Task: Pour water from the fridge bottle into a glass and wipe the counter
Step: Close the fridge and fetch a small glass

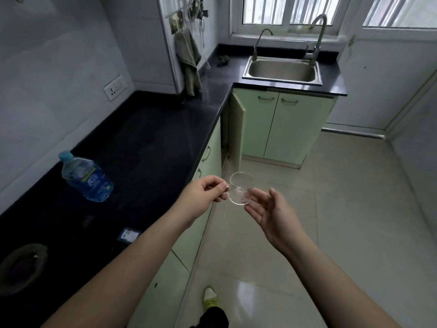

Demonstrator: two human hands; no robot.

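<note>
A person's left hand [203,197] pinches the handle of a clear glass [240,189], held in the air just off the edge of the dark counter [151,143]; the right hand [272,217] is beside it, fingers spread, fingertips touching the glass; a capped blue water bottle [86,177] stands on the counter to the left.
</note>
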